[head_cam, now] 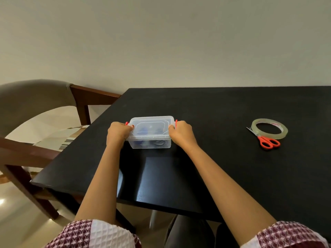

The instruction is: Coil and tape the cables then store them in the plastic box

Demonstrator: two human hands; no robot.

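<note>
A clear plastic box (151, 133) with its lid on stands on the black table (223, 167), a little left of the middle. Dark and blue coiled cables (157, 143) show dimly through its wall. My left hand (119, 131) grips the box's left end over a red latch. On the opposite end, my right hand (180, 132) is closed over the other red latch. Both thumbs rest on the lid's edge.
A roll of clear tape (269, 129) lies at the right of the table, with red-handled scissors (266, 140) against its near side. A wooden chair with a grey back (35, 104) stands off the table's left edge. The table's near edge runs just above my sleeves.
</note>
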